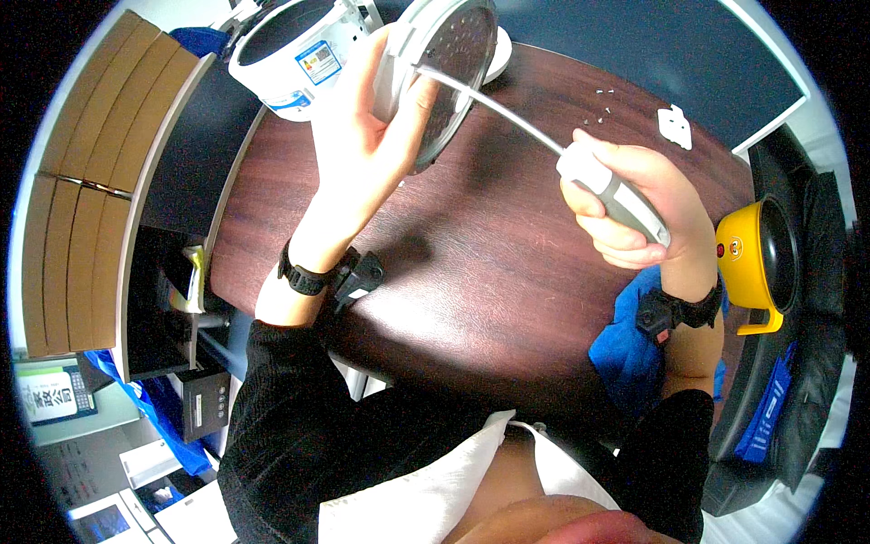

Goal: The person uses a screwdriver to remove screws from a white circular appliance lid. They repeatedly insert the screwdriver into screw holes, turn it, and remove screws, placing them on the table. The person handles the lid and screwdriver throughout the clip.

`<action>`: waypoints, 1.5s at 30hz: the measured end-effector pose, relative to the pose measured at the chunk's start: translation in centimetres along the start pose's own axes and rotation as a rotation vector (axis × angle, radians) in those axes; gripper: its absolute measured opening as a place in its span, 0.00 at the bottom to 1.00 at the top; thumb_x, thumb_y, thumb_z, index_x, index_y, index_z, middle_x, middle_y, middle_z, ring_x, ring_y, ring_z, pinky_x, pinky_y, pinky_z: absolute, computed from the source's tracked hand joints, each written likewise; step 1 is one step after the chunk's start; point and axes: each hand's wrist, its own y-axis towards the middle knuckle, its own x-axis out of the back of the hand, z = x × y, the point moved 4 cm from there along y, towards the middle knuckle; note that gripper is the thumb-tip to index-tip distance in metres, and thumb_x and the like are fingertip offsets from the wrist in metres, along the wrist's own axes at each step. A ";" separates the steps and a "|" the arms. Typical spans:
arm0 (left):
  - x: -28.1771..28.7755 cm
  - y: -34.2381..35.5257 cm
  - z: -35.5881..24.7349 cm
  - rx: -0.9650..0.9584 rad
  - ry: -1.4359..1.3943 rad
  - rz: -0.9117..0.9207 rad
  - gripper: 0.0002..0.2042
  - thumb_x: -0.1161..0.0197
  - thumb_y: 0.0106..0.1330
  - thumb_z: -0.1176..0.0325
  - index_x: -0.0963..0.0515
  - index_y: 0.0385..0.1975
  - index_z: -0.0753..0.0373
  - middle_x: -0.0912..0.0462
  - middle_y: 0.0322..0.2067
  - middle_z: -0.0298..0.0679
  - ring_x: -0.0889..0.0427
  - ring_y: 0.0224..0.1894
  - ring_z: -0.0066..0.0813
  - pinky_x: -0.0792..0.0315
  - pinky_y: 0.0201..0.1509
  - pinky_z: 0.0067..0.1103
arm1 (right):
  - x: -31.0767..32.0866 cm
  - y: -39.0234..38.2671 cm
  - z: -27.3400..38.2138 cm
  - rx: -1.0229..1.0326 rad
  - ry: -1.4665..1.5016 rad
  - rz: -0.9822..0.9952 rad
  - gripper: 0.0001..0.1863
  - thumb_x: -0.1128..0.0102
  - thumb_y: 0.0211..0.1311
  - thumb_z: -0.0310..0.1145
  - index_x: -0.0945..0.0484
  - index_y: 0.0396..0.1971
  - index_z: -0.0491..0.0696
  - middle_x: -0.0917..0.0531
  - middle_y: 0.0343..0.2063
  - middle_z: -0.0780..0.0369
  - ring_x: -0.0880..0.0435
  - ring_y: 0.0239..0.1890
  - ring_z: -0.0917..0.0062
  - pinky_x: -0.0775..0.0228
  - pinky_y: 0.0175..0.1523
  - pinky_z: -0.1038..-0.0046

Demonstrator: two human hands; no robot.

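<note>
Gripping a round appliance lid (458, 63) in the left hand (362, 136), far side of the table (507, 272), left of centre. Lid tilted up on edge, white outer shell to the left, grey inner plate with holes to the right. Left thumb lies along the near rim, other fingers wrap the white shell. Can't tell if the lid's bottom edge rests on the table.

Right hand (648, 199) holds a screwdriver (587, 168), fingers closed around its white and grey handle, thumb along the top. Long metal shaft runs far and left to the lid's edge, end just by the left thumb; exact tip contact unclear.

White cooker body (272, 80), open top, label on side, at the far left just beside the left hand. Far right of table: a few small screws (600, 120) scattered, white plastic piece (674, 126) lying near them. Blue cloth (623, 349) at the near right, partly under the right forearm. Black wrist straps on both forearms, each with a small device. Yellow pot (741, 258) with handle at the right, beyond table edge. Stacked cardboard boxes (91, 172) at the left; dark blue panel (634, 41) along the far side.
</note>
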 end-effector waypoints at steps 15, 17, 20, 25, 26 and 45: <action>0.1 0.5 1.4 0.107 -0.041 0.043 0.20 0.37 0.57 0.62 0.27 0.47 0.66 0.19 0.34 0.46 0.19 0.37 0.32 0.27 0.42 0.24 | 1.4 -1.8 2.2 0.510 -1.044 -0.832 0.16 0.51 0.65 0.44 0.27 0.36 0.45 0.29 0.18 0.70 0.34 0.14 0.91 0.41 0.18 0.86; 0.1 0.5 1.5 0.103 -0.020 0.043 0.20 0.37 0.57 0.62 0.28 0.47 0.66 0.18 0.34 0.46 0.19 0.36 0.31 0.27 0.42 0.24 | 1.2 -1.8 2.2 0.565 -1.054 -0.891 0.16 0.50 0.64 0.44 0.27 0.31 0.45 0.31 0.16 0.70 0.34 0.14 0.91 0.43 0.17 0.86; 0.1 0.5 1.7 0.103 -0.011 0.057 0.21 0.37 0.57 0.62 0.28 0.47 0.67 0.18 0.33 0.46 0.18 0.36 0.31 0.27 0.41 0.24 | 1.3 -1.5 2.2 0.537 -1.192 -0.726 0.17 0.50 0.64 0.45 0.27 0.29 0.45 0.31 0.16 0.70 0.33 0.14 0.91 0.43 0.16 0.85; 0.1 0.5 1.4 0.098 0.016 0.075 0.21 0.37 0.57 0.62 0.28 0.47 0.67 0.18 0.33 0.47 0.18 0.35 0.31 0.27 0.40 0.24 | 1.0 -0.8 1.3 0.356 -1.010 -0.613 0.18 0.54 0.66 0.46 0.25 0.32 0.44 0.31 0.16 0.70 0.34 0.12 0.90 0.44 0.15 0.85; 0.1 0.5 1.4 0.105 0.000 0.078 0.21 0.37 0.57 0.62 0.28 0.47 0.67 0.18 0.33 0.47 0.18 0.36 0.31 0.27 0.40 0.23 | 1.0 -0.7 1.2 0.333 -1.010 -0.611 0.19 0.55 0.66 0.46 0.25 0.32 0.44 0.31 0.16 0.70 0.34 0.12 0.90 0.44 0.15 0.85; -0.3 0.2 1.5 0.117 0.013 0.122 0.22 0.37 0.57 0.60 0.29 0.49 0.66 0.20 0.37 0.49 0.19 0.40 0.38 0.27 0.44 0.26 | 0.6 -0.7 1.0 0.323 -0.839 -0.504 0.19 0.56 0.67 0.44 0.25 0.34 0.43 0.31 0.15 0.68 0.34 0.10 0.90 0.43 0.12 0.86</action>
